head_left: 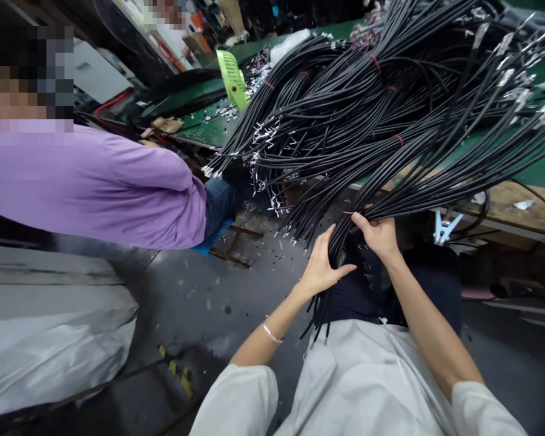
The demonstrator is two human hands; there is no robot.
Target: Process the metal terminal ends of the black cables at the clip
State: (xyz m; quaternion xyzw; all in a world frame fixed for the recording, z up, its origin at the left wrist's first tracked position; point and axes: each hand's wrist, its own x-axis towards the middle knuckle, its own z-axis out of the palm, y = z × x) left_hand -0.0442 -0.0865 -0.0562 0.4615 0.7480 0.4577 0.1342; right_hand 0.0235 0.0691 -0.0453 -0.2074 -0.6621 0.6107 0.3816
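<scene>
A long bundle of black cables slopes from the bench down over my lap. My right hand is closed on this bundle, thumb on top beside a red tie; the curled fingers are partly hidden. Lower down, my left hand lies against the same cables with its fingers and thumb stretched apart, the strands between them. Loose dark cable ends hang below that hand. More black cable bundles with red ties and bare metal terminals are heaped just beyond.
A green-topped bench carries the heap. A lime-green fan stands on it. At the left, a person in a purple top sits on a stool. A pale blue clamp grips the bench edge. Scraps litter the floor.
</scene>
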